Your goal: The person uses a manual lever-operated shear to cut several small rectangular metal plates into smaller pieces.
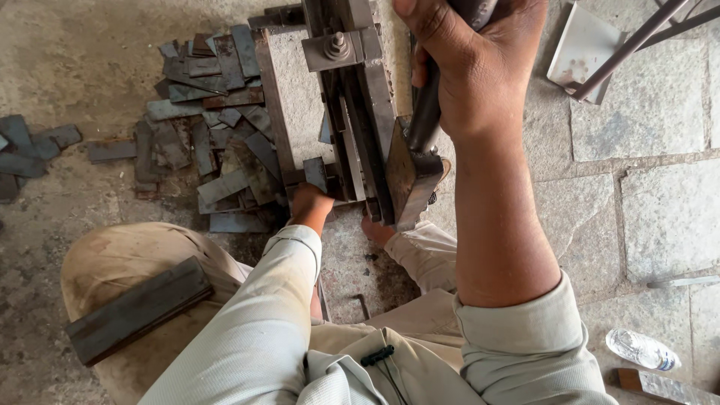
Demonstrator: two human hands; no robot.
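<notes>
Steel lever (pixel 424 112) — right hand (pixel 469 64) clenched; left hand (pixel 310 204) at shear (pixel 360 112).

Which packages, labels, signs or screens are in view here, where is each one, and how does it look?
Plastic bottle: lying on the stone floor at the lower right, clear and crumpled, any label too small to tell.
No signs, screens or other packages show.

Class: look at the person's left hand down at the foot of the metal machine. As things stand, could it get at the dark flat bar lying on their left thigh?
Probably yes. The left hand sits low by the machine, and the bar lies uncovered on the thigh beside that arm, so nothing blocks it. The right hand grips the lever.
</notes>
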